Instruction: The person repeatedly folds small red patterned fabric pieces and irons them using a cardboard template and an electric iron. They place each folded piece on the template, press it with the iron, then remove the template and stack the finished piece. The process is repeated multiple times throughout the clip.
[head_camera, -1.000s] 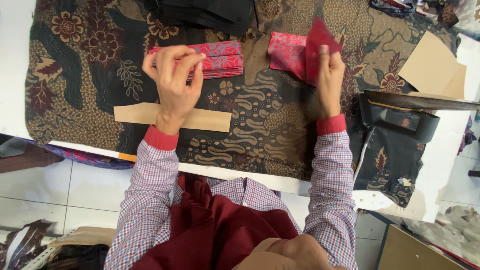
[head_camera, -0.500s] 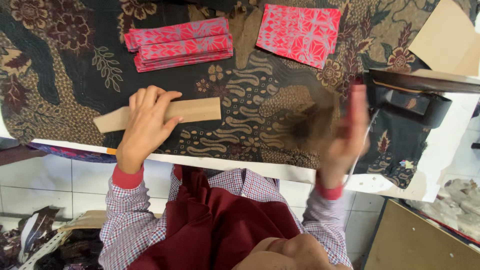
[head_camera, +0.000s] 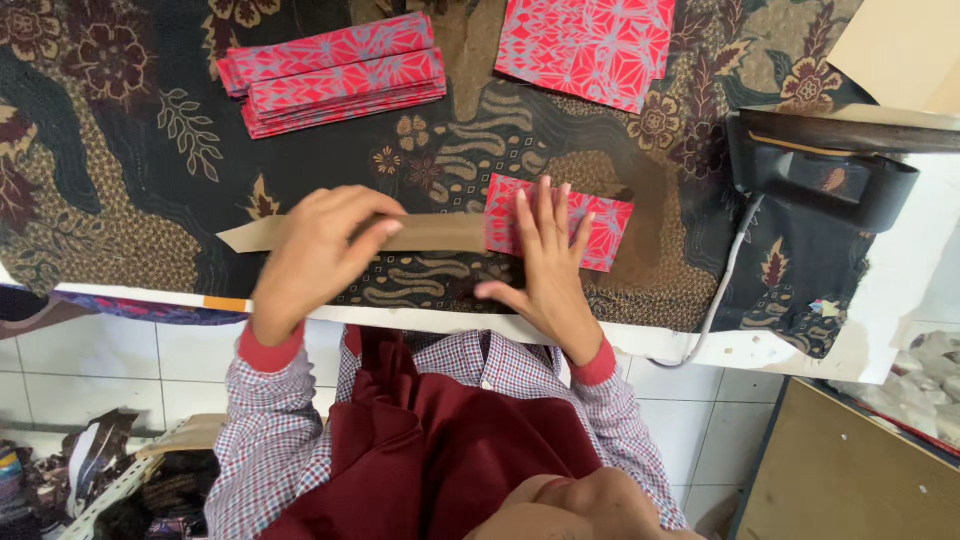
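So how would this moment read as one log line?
left hand on cardboard strip | right hand flat on red cloth piece | iron aside

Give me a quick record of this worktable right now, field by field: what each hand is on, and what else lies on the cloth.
left hand: gripping the brown cardboard strip, which lies flat
right hand: spread flat, pressing the red patterned fabric piece
strip and piece: strip's right end meets the piece's left edge
behind left: stack of folded red strips
behind right: stack of flat red pieces
far right: black iron resting, cord hanging over the edge
surface: dark floral batik cloth
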